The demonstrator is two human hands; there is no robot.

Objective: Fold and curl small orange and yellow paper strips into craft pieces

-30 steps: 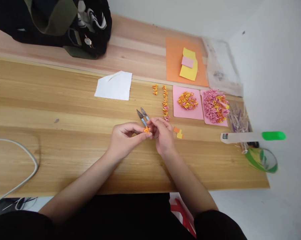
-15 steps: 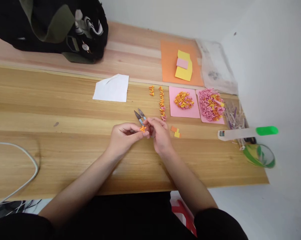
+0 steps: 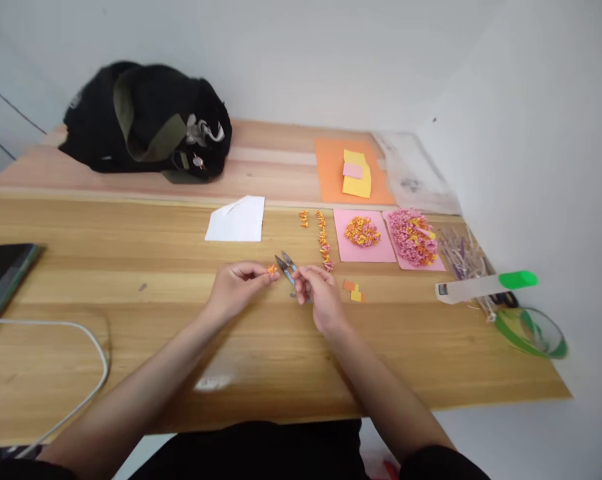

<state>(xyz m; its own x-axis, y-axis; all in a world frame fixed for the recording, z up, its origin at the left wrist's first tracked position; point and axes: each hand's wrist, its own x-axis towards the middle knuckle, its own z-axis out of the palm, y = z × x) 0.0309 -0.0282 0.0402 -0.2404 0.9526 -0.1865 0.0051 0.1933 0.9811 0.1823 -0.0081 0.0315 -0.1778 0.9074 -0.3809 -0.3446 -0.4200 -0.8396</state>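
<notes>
My left hand (image 3: 238, 288) pinches a small orange star-shaped piece (image 3: 273, 269), perhaps folded paper, between thumb and forefinger. To its right, my right hand (image 3: 318, 293) hovers with fingers curled in over the handle end of a pair of thread snips (image 3: 285, 265). The snips lie on the table with their blades apart, pointing away from me. Whether the right fingers touch them or hold something small, I cannot tell. Beyond the right hand runs a column of small orange, yellow and pink pieces (image 3: 323, 237), with a shorter orange group (image 3: 304, 219) beside it.
Pink sheets (image 3: 343, 250) carry piles of small pieces (image 3: 362, 231). Orange and yellow paper squares (image 3: 355, 291) lie right of my hand. Also around are white paper (image 3: 237, 220), a black bag (image 3: 151, 120), a phone (image 3: 5, 267), a cable (image 3: 98, 347), a green-capped tube (image 3: 481, 287) and a green-rimmed cup (image 3: 531, 333).
My hands have drawn apart; the left keeps the orange piece, while the right has left it for the snips' handle end. The camera has tilted up, bringing the phone into view.
</notes>
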